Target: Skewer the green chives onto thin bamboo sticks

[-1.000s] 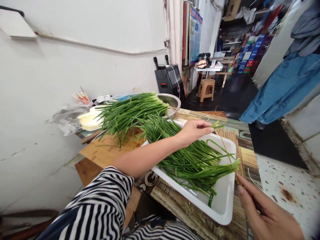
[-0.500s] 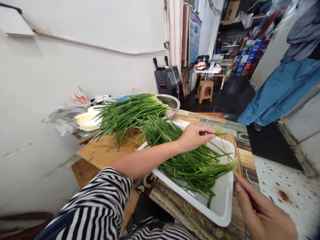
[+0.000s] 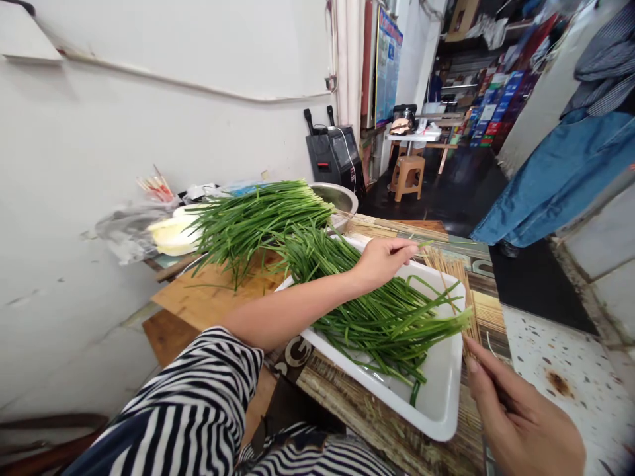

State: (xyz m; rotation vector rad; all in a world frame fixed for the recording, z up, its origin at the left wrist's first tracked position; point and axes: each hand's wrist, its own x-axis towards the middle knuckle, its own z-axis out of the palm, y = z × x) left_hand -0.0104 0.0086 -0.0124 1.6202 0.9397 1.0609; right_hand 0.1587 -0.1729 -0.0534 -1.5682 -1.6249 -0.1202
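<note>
Garlic chives [image 3: 387, 324] lie heaped in a white plastic tray [image 3: 441, 423] on the wood-patterned table. My left hand [image 3: 384, 263] is over the tray's far side, thumb and fingers pinched on a thin green chive piece [image 3: 425, 243] that sticks out past the fingertips. At the tray's right edge, my right hand [image 3: 526, 403] is closed, its thumb and forefinger pinching the end of a thin bamboo skewer [image 3: 450, 301]. This skewer slants up beside the cut chive ends. More bamboo skewers [image 3: 473, 320] lie in a bundle along the tray's right side.
Another large pile of chives [image 3: 262, 215] rests on a wooden board [image 3: 223, 301], beside a metal bowl [image 3: 350, 198]. Plastic bags [image 3: 124, 231] and a pale yellow container [image 3: 173, 235] sit against the wall. A black speaker [image 3: 335, 155] stands behind. A person in jeans [image 3: 560, 178] stands at right.
My left hand has shifted slightly left and up, carrying the chive piece away from the skewer bundle. My right hand keeps its pinch at nearly the same spot.
</note>
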